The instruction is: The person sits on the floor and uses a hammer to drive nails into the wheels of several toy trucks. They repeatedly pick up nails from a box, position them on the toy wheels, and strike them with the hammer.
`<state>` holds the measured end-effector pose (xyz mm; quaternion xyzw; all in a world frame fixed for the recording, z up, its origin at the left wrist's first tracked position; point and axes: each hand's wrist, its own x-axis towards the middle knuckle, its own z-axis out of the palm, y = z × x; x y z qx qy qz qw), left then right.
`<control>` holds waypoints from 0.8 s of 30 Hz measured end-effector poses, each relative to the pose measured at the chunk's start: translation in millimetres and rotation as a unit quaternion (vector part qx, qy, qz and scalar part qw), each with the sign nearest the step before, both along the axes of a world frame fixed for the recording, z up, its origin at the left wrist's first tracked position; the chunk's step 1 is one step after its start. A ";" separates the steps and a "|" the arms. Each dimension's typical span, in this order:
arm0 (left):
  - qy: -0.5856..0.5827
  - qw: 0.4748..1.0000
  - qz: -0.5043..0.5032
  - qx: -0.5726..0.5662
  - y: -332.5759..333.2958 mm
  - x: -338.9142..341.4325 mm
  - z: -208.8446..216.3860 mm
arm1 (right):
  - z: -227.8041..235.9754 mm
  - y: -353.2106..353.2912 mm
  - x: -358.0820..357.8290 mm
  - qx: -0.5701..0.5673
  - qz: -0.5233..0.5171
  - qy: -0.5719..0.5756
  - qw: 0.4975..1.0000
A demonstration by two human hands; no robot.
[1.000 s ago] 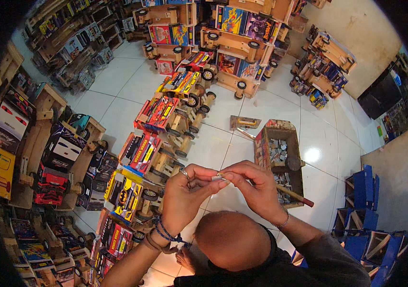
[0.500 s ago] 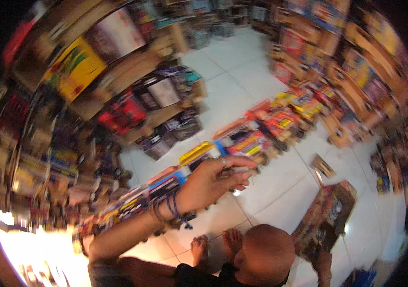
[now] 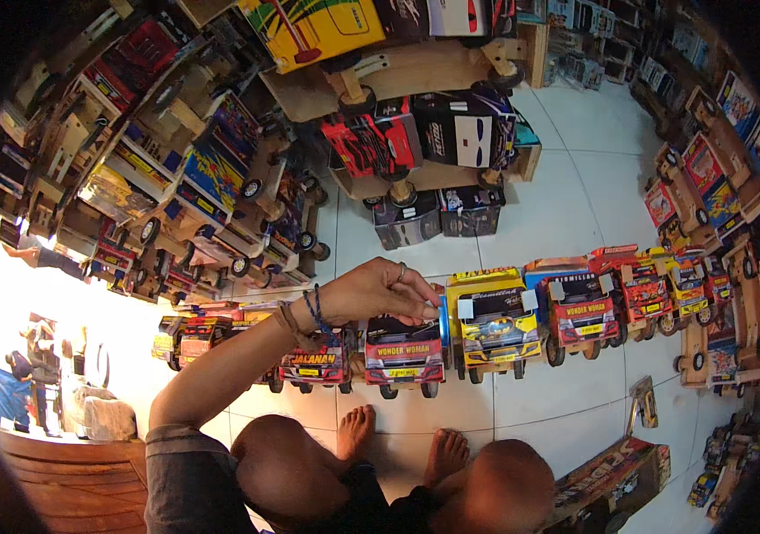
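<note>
My left hand (image 3: 378, 292) reaches in from the lower left, with bracelets at the wrist and a ring on one finger. Its thumb and fingers are pinched together over the upper right corner of a red-fronted toy truck (image 3: 404, 351). Whatever is between the fingertips is too small to make out. Just right of the fingertips stands a yellow toy truck (image 3: 500, 329) with white side flaps. Another red toy truck (image 3: 583, 311) with similar flaps follows it in the row. My right hand is out of view.
Wooden toy trucks (image 3: 469, 133) are stacked at the back; more (image 3: 211, 169) fill the left and right sides. At lower right, a metal tool like a staple gun (image 3: 645, 405) rests by a long printed truck body (image 3: 616, 481). My bare feet (image 3: 447, 454) are below the row on white tiles.
The view has turned and steadied, so the row now runs nearly level. My left hand's fingers, loosely stretched before, have come together at the red truck's corner. The right hand has left view.
</note>
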<state>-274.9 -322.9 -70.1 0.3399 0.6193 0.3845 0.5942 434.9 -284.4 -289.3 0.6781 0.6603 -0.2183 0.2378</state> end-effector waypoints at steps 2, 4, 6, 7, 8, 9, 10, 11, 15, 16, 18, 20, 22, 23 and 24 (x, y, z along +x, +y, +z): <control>-0.009 1.000 -0.001 0.005 -1.0 3.6 -6.0 | 4.4 0.4 1.3 -0.005 -0.017 0.012 1.000; 0.007 1.000 -0.012 0.008 -0.5 2.7 -6.9 | 9.8 0.0 2.0 -0.007 -0.032 0.032 0.999; 0.044 0.998 -0.050 0.012 0.6 3.1 -6.9 | 18.5 -0.5 2.1 -0.007 -0.058 0.055 0.997; 0.056 0.997 -0.059 0.008 1.7 3.1 -6.6 | 24.2 -1.7 1.7 -0.007 -0.072 0.068 0.995; 0.049 0.998 -0.049 0.004 2.0 3.0 -5.9 | 31.2 -3.4 1.7 -0.007 -0.089 0.086 0.992; 0.043 0.998 -0.046 0.009 2.1 2.5 -5.1 | 39.7 -5.5 2.2 -0.009 -0.107 0.104 0.989; 0.039 0.998 -0.046 0.017 3.3 1.1 -4.2 | 48.9 -8.0 2.5 -0.009 -0.126 0.123 0.984; 0.047 0.997 -0.052 0.023 4.0 -0.3 -3.5 | 60.6 -12.0 3.7 -0.010 -0.152 0.145 0.978; 0.052 0.995 -0.077 0.019 7.4 -3.5 -5.0 | 116.6 -36.3 1.5 -0.019 -0.244 0.227 0.942; 0.051 0.995 -0.087 0.015 8.5 -5.2 -5.6 | 132.6 -44.2 -2.9 -0.022 -0.264 0.247 0.932; 0.040 0.995 -0.078 0.046 12.7 -8.7 -7.8 | 163.1 -61.1 -21.1 -0.031 -0.298 0.288 0.910; 0.027 0.995 -0.080 0.054 15.3 -11.2 -11.2 | 189.2 -75.5 -49.7 -0.036 -0.319 0.321 0.891; 0.002 0.994 -0.077 0.079 14.2 -11.2 -15.4 | 207.6 -83.3 -88.2 -0.025 -0.294 0.351 0.889; 0.004 0.993 -0.088 0.081 14.7 -12.0 -17.7 | 215.5 -84.9 -108.3 -0.014 -0.268 0.385 0.883; 0.009 0.992 -0.101 0.081 15.9 -12.4 -20.3 | 225.4 -75.0 -125.7 -0.064 -0.335 0.307 0.888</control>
